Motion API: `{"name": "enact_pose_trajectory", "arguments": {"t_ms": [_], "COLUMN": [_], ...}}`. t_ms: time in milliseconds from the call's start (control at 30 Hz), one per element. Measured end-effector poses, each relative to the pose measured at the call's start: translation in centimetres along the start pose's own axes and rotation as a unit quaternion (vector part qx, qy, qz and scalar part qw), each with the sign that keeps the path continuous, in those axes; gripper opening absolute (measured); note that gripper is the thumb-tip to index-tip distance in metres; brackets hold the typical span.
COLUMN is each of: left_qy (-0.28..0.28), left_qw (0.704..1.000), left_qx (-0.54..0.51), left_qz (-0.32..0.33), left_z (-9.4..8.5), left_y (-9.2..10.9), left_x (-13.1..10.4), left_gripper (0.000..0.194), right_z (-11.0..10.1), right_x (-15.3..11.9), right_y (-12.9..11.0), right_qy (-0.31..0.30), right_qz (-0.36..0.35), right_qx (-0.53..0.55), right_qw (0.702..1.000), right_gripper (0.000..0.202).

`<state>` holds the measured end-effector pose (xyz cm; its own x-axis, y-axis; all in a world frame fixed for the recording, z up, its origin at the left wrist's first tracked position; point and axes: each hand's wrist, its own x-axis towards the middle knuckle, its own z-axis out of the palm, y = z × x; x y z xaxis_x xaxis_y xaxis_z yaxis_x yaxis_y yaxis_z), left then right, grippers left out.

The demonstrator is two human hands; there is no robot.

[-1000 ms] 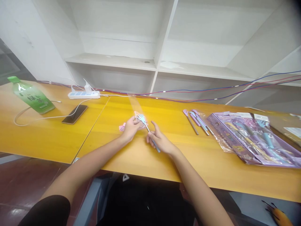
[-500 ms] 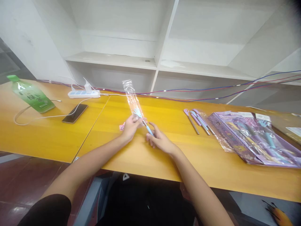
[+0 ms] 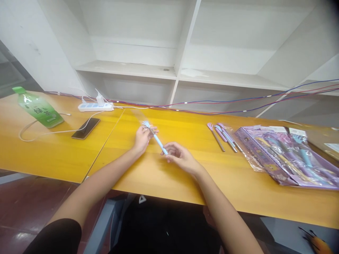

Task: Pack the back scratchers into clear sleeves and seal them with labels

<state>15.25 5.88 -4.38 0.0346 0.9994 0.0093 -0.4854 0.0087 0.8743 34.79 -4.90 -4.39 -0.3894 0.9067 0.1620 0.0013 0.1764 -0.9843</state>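
A light blue back scratcher (image 3: 158,140) with a small hand-shaped head and a short metal neck slants above the table. Its handle end is pinched by my right hand (image 3: 178,157), the fingers curled. My left hand (image 3: 142,140) is closed by the scratcher's head, its fingertips around the neck area; whether they touch the metal I cannot tell. From that hand a clear plastic sleeve (image 3: 139,115) stretches toward the back, faint and smeared by motion. The scratcher's head lies outside the sleeve.
Several purple and blue back scratchers (image 3: 222,135) lie to the right, beside a purple display box (image 3: 261,155) of wrapped ones. At left are a green bottle (image 3: 42,109), a phone (image 3: 86,128) and a power strip (image 3: 92,107). White shelving (image 3: 127,67) rises behind the table.
The back scratcher's head has come out of the clear sleeve. The sleeve has swung lower and left behind my left hand, and my right hand's fingers have closed around the handle end.
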Motion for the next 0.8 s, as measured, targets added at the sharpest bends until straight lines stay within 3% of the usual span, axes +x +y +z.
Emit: {"name": "enact_pose_trajectory", "arguments": {"t_ms": [300, 567, 700, 800], "left_qy": [-0.111, -0.246, -0.263, -0.276], "left_qw": [0.991, 0.955, 0.943, 0.934], "left_qx": [0.057, 0.084, 0.085, 0.105], "left_qz": [-0.053, -0.145, -0.182, -0.201], "left_z": [0.8, 1.7, 1.8, 1.6], "left_y": [-1.6, -2.6, -2.4, -2.1], "left_x": [-2.6, -5.3, -5.5, -5.3], "left_gripper": [0.027, 0.050, 0.045, 0.036], "right_z": [-0.4, -1.4, -1.6, -1.6], "right_x": [0.3, 0.8, 0.9, 0.9], "right_y": [0.4, 0.4, 0.4, 0.6], "right_qy": [0.050, 0.192, 0.221, 0.229], "right_qz": [-0.049, -0.101, -0.098, -0.064], "right_qx": [-0.108, -0.229, -0.273, -0.258], "right_qw": [0.992, 0.949, 0.931, 0.937], "right_gripper": [0.031, 0.017, 0.019, 0.024]}}
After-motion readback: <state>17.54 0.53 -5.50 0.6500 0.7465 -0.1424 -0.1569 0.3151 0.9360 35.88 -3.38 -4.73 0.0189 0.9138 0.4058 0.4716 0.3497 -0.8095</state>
